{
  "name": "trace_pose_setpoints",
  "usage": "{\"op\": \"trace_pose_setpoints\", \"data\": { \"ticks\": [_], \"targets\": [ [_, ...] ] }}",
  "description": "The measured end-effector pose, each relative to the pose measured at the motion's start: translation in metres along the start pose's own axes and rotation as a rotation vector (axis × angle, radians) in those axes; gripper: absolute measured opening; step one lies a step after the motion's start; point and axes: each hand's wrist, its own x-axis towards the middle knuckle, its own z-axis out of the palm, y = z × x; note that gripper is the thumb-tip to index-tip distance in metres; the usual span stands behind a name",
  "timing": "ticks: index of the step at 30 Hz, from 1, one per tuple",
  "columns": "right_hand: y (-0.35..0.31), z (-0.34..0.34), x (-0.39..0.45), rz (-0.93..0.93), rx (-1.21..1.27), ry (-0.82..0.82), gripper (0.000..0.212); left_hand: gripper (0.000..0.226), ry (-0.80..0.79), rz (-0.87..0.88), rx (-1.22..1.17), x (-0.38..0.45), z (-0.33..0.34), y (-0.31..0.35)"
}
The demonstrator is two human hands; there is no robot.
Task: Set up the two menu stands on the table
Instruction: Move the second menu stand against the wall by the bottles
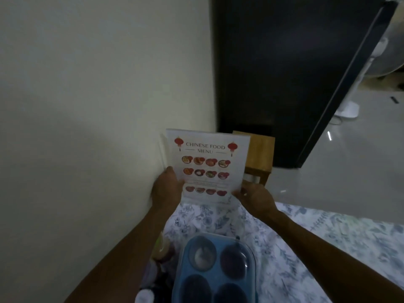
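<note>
Both hands hold one menu stand point(207, 166) upright at the far end of the table point(306, 237), close to the wall point(87, 106). The left hand point(167, 189) grips its lower left edge, and the right hand point(254, 196) pinches the lower right corner. Its base seems to be at the tablecloth or just above it (I cannot tell which). A blue tray point(215, 270) lies nearer. I judge the first stand nearly placed; a second one is not in view

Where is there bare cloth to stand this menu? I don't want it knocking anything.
Free: floral tablecloth right of the blue tray, and the strip between tray and menu stand. Crowded: the wall side left of the tray, where jars cluster.
</note>
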Motion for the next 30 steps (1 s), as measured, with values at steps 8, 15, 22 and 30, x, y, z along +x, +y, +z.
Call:
{"op": "trace_pose_setpoints", "data": {
  "ticks": [8,15,22,30],
  "targets": [
    [-0.006,0.009,0.017,-0.054,0.021,0.019,0.034,0.031,-0.009,-0.066,0.095,0.012,0.002,0.007],
    [-0.007,0.011,0.015,-0.008,0.127,0.018,0.031,0.02,-0.124,-0.004,0.221,0.029,-0.01,0.013],
    [-0.019,0.013,0.014,0.016,0.157,0.003,0.031,0.014,-0.153,-0.019,0.232,0.032,-0.018,0.009],
    [-0.021,0.015,0.013,0.042,0.135,-0.01,0.033,0.038,-0.214,0.004,0.238,0.02,-0.019,0.008]
  ]
}}
